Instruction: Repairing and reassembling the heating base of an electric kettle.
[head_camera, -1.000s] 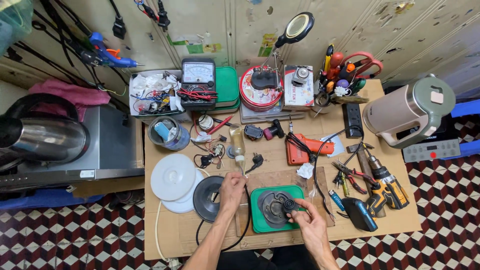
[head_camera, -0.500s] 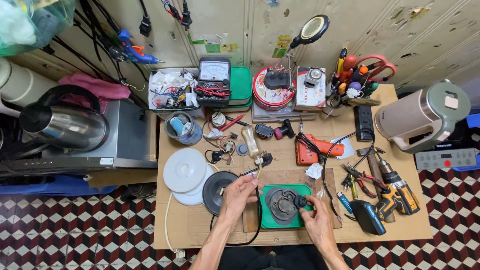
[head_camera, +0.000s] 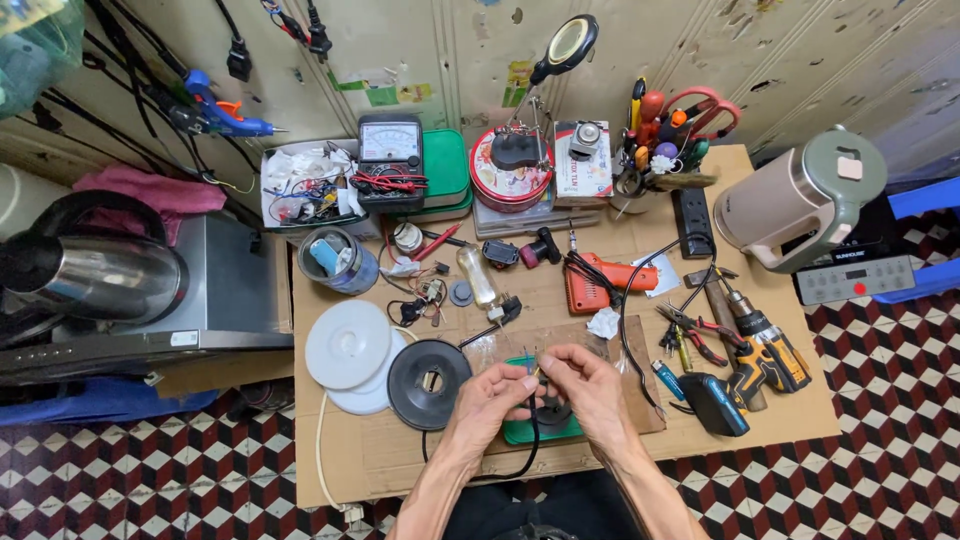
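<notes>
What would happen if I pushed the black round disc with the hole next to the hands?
The black disc lies flat on the table, so it would probably slide, not roll. It looks like thin plastic, likely light and stiff.

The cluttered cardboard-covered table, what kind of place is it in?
Probably a small repair workshop: a black analogue meter, an orange soldering gun and a yellow-and-black cordless drill lie around, and both hands work a small black part with wires.

Bright, even light; edges distorted.
</notes>
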